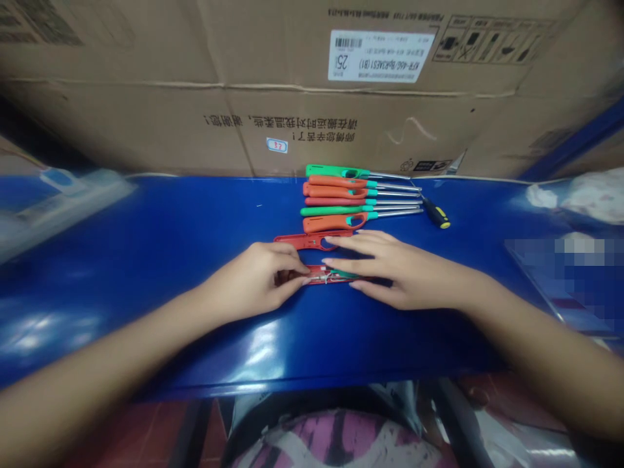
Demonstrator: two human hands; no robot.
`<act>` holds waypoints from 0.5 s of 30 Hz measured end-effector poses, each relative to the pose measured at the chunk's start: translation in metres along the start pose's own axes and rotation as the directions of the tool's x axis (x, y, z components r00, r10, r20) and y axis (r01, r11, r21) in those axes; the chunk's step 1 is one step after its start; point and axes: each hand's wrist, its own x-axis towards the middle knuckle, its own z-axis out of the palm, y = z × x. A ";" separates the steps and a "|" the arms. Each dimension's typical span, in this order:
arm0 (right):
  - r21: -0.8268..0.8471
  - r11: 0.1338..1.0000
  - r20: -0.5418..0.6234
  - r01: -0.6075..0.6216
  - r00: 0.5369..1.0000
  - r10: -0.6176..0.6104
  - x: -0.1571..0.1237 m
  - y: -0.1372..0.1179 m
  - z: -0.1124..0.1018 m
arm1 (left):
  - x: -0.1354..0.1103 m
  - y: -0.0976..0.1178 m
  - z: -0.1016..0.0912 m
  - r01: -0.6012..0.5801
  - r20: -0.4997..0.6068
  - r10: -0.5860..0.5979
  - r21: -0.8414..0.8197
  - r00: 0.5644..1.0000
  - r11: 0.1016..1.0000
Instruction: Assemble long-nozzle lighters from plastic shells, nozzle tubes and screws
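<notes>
An open red lighter shell (325, 275) with small metal and green parts inside lies on the blue table (160, 260). My left hand (256, 279) pinches its left end, fingers closed on it. My right hand (390, 270) rests over its right part, fingers stretched along it and pressing it down. A second red shell half (305, 241) lies just behind, touching my right fingertips.
A row of several orange and green long-nosed lighters (351, 198) lies farther back. A black-and-yellow screwdriver (437, 215) lies at their right. Large cardboard boxes (312, 84) wall the back. Clear plastic packaging (58, 201) sits at left, white bags (585, 192) at right.
</notes>
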 end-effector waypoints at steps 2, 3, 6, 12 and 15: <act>0.045 0.999 -0.080 -0.024 0.996 0.027 -0.001 0.004 -0.004 | -0.001 0.001 0.000 -0.010 -0.012 0.010 0.022 1.000 1.000; 0.063 0.997 -0.098 -0.037 0.994 0.044 -0.001 0.005 -0.006 | -0.001 0.001 0.000 -0.016 -0.031 0.017 0.041 0.999 0.999; 0.086 0.994 -0.080 -0.061 0.994 0.068 -0.001 0.007 -0.008 | -0.003 0.005 0.002 -0.069 -0.104 0.081 0.118 0.991 0.991; 0.018 0.995 0.020 -0.101 0.995 0.101 0.002 0.001 -0.001 | -0.004 0.011 0.014 -0.219 -0.037 0.235 0.241 0.971 0.945; 0.004 0.995 0.027 -0.098 0.995 0.097 0.003 0.000 0.004 | -0.004 0.010 0.021 -0.250 0.011 0.256 0.260 0.967 0.933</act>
